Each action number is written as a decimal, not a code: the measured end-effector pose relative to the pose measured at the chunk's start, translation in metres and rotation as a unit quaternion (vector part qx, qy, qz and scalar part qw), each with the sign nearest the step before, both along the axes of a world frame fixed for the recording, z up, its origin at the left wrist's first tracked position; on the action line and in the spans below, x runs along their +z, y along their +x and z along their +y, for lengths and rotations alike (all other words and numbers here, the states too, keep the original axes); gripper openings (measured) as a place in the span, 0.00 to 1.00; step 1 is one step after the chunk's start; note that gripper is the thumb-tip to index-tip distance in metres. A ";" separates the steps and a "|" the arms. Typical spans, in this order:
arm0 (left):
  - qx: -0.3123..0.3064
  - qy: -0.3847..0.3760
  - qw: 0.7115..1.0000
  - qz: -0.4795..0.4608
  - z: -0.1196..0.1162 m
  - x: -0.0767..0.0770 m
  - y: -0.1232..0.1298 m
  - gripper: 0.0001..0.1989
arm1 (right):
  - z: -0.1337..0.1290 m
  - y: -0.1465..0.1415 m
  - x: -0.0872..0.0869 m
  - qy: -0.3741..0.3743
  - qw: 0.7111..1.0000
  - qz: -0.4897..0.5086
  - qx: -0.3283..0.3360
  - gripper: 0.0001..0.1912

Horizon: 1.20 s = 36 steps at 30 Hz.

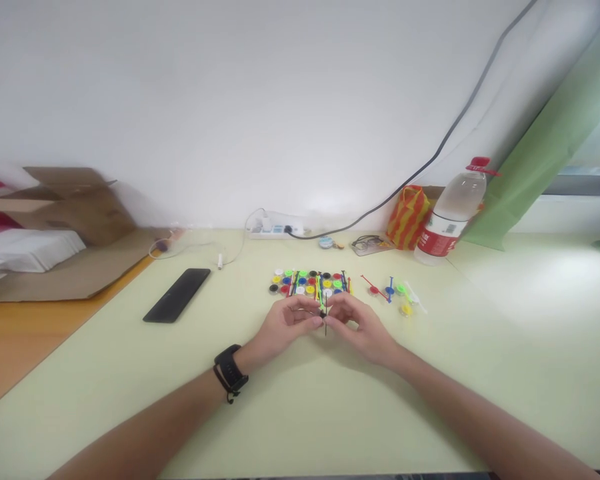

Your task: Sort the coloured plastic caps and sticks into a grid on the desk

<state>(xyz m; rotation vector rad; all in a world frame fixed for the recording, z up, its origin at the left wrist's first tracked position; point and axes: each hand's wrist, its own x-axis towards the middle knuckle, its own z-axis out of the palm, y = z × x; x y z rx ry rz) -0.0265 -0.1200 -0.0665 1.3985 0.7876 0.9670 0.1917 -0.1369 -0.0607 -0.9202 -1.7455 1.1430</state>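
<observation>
In front of the rows of parts, my left hand pinches a small black round piece between thumb and fingers. My right hand closes thumb and fingers on a thin black stick, which stands upright against the black piece. My fingertips partly cover both. Just beyond lie several round caps in white, yellow, blue, red, green and black, with coloured sticks among them. To the right sit a red cap with a red arrow-like stick, a blue pair, and green and yellow caps beside a white stick.
A black phone-like slab lies on the left of the pale table. Further left is an open cardboard box. Along the wall are a power strip, glasses, a striped bag and a large bottle.
</observation>
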 end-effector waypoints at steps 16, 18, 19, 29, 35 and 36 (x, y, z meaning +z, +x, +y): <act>0.042 -0.006 0.999 0.004 0.005 -0.003 0.000 0.19 | -0.005 0.009 0.025 -0.107 0.981 0.092 0.135 0.31; 0.038 -0.008 0.999 0.002 0.004 -0.003 0.000 0.19 | -0.004 0.010 0.025 -0.096 0.986 0.096 0.099 0.29; 0.035 -0.009 0.999 0.002 0.004 -0.003 0.000 0.19 | -0.004 0.009 0.024 -0.093 0.989 0.093 0.069 0.26; 0.002 -0.018 1.000 -0.001 0.004 -0.005 -0.001 0.19 | 0.000 0.001 0.002 0.008 1.000 -0.020 -0.011 0.15; -0.003 -0.029 0.999 -0.014 0.002 -0.001 -0.001 0.18 | -0.002 0.002 0.000 0.058 0.997 -0.044 -0.018 0.11; -0.004 -0.032 0.999 -0.013 0.002 -0.001 -0.001 0.18 | -0.002 0.003 -0.001 0.076 0.996 -0.052 -0.018 0.11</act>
